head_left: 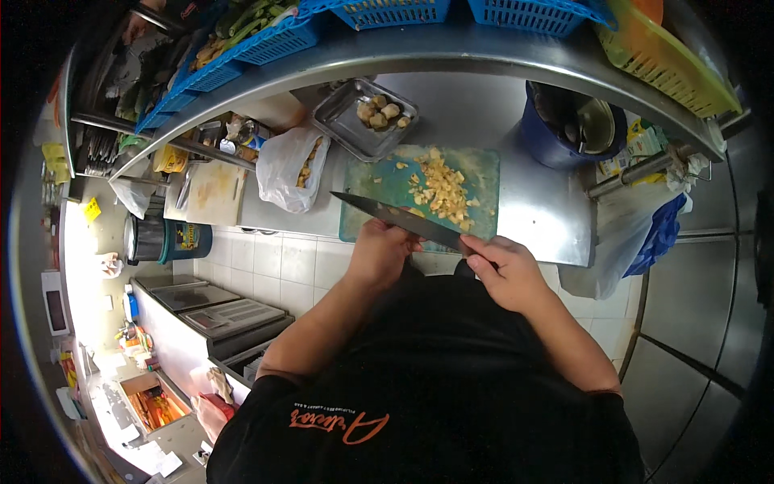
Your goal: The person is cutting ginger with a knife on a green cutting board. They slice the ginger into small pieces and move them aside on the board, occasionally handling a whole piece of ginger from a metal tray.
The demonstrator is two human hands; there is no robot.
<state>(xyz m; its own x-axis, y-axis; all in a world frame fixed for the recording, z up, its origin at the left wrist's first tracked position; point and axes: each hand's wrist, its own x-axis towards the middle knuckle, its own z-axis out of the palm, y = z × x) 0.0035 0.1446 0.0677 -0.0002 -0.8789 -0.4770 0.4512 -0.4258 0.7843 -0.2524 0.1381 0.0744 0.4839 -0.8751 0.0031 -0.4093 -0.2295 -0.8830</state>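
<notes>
My right hand (506,270) grips the handle of a kitchen knife (403,219), its wide dark blade pointing left and slightly away from me. Behind the blade my left hand (379,252) is closed with the fingers curled, close to the near edge of the board. What those fingers hold, if anything, is hidden by the blade. Small pale yellow chopped pieces (439,184) lie heaped on the right half of a green cutting board (367,173). Beyond the board, a metal tray (339,121) contains several larger peeled pale chunks (379,111).
A white plastic bag (282,181) with pale pieces stands left of the board, beside a whitish board (216,192). A dark blue bucket (548,133) holds pans at the right. Blue baskets (278,44) and a yellow basket (677,68) line the shelf (451,64) above.
</notes>
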